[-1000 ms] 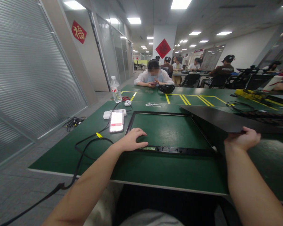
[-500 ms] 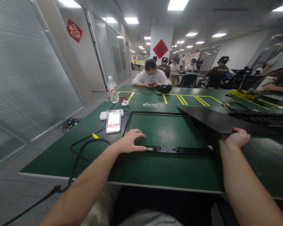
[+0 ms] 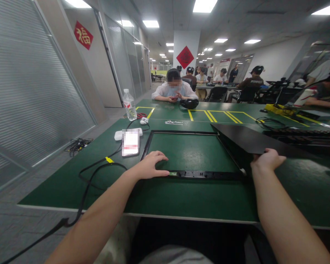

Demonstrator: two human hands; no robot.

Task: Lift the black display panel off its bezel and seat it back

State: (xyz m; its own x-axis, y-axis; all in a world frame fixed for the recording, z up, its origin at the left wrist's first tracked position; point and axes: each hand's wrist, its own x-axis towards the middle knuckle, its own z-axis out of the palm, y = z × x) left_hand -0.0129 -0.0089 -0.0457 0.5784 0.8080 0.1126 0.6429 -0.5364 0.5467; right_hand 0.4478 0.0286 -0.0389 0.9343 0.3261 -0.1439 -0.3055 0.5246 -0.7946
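Observation:
A thin black rectangular frame [image 3: 209, 175] lies flat on the green table, with the tabletop showing through its middle. My left hand [image 3: 152, 165] rests over its near left corner, thumb along the near rail and fingers stretched and spread. In my right hand [image 3: 268, 160], a flat black panel [image 3: 244, 137] is held by its near edge, with the fingers hidden underneath. The panel is tilted, its far left corner hanging over the frame's far right corner. A small white piece [image 3: 243, 171] shows at the frame's near right corner.
Left of the frame lie a phone [image 3: 130, 145], a white device [image 3: 118, 135] and a black cable [image 3: 84, 190]. A water bottle [image 3: 129, 106] stands behind them. Across the table [image 3: 181, 205] sits a person [image 3: 174, 88] beside a black headset [image 3: 189, 103]. Black parts [image 3: 305, 135] lie right.
The view has turned slightly right. The panel's far left corner has shifted a little right relative to the frame. My left hand stays on the frame. Part of another person's hand now shows at the right edge.

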